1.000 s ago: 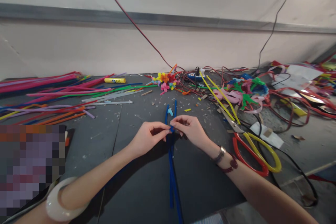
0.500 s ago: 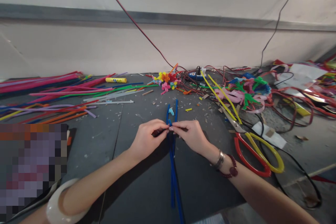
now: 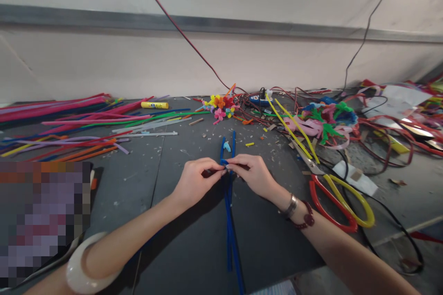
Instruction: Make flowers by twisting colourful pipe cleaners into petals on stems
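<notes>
Blue pipe cleaners (image 3: 229,214) run lengthwise down the middle of the dark table, their far ends pointing up past my fingers. Thumb and fingertips of my left hand (image 3: 198,179) pinch a blue pipe cleaner where the strands meet. From the other side, my right hand (image 3: 252,170) pinches the same spot, fingertips almost touching the left ones. A short blue piece bends across the strands there; its exact wrapping is hidden by my fingers. Just beyond lies a small light-blue scrap (image 3: 227,146), between the two far ends.
Red-and-yellow-handled scissors (image 3: 341,198) lie right of my right hand, near yellow pipe cleaners (image 3: 294,129). Colourful pipe-cleaner flowers (image 3: 219,105) sit by the wall. Bundles of pipe cleaners (image 3: 69,110) and a yellow tube (image 3: 154,105) are at left. Tangled cords and ribbons (image 3: 384,143) spread right.
The short blue piece between my fingertips stood up before and now lies across the strands. Both hands stay pinched at nearly the same place.
</notes>
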Demonstrator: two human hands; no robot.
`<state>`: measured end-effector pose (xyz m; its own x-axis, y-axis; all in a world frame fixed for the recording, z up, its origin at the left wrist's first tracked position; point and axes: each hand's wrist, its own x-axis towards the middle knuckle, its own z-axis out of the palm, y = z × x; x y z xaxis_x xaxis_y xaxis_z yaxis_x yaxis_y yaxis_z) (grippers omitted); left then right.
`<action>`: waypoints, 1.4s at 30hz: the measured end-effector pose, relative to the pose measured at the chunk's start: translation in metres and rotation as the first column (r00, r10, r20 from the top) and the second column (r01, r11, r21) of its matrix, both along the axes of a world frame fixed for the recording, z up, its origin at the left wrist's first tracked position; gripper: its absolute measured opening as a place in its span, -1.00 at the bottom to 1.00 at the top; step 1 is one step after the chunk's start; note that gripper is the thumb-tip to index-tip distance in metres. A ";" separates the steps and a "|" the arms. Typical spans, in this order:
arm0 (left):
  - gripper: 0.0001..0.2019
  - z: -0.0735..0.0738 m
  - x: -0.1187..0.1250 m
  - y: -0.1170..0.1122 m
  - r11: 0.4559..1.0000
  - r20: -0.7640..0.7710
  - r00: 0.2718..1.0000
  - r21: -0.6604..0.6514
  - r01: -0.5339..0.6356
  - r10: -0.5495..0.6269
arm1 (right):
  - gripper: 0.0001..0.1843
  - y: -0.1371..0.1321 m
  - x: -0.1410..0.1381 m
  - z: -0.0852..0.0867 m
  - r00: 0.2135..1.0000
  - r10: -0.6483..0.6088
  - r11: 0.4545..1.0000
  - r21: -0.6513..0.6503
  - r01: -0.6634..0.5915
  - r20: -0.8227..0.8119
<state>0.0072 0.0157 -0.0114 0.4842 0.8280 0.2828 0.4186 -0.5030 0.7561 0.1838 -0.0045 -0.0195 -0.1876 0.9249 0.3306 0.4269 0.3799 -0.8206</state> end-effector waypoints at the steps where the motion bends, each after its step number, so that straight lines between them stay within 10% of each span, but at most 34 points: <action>1: -0.86 0.000 0.000 0.000 1.000 0.001 1.000 0.003 0.001 -0.001 | -0.82 0.000 0.000 0.000 1.000 -0.001 1.000 -0.004 0.001 0.001; 12: -0.85 0.004 -0.003 0.004 0.998 0.001 1.000 0.055 -0.002 0.002 | -0.81 0.000 0.002 -0.001 0.989 0.026 0.993 0.111 -0.042 0.148; 24: -0.77 0.004 -0.002 0.010 0.961 0.103 0.995 -0.274 0.037 -0.009 | -0.80 -0.001 0.003 0.000 0.987 -0.047 0.975 0.220 0.012 0.153; 28: -0.77 0.005 0.002 0.009 0.869 0.211 0.977 -0.487 0.083 0.024 | -0.77 -0.001 0.007 -0.002 0.966 -0.036 0.918 0.390 -0.069 0.256; 36: -0.83 0.003 -0.001 0.011 0.551 0.495 0.850 -0.767 0.330 0.180 | -0.81 -0.001 0.006 0.002 0.982 -0.090 0.945 0.327 0.030 0.168; 42: -0.87 0.005 -0.001 0.012 0.545 0.517 0.828 -0.768 0.336 0.217 | -0.84 -0.004 -0.003 0.005 0.994 -0.112 0.990 0.083 0.113 -0.015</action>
<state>0.0064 0.0274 -0.0064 0.5525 0.7856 -0.2786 -0.1612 0.4286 0.8890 0.1807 -0.0086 -0.0149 -0.0802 0.9090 0.4089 0.4625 0.3973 -0.7926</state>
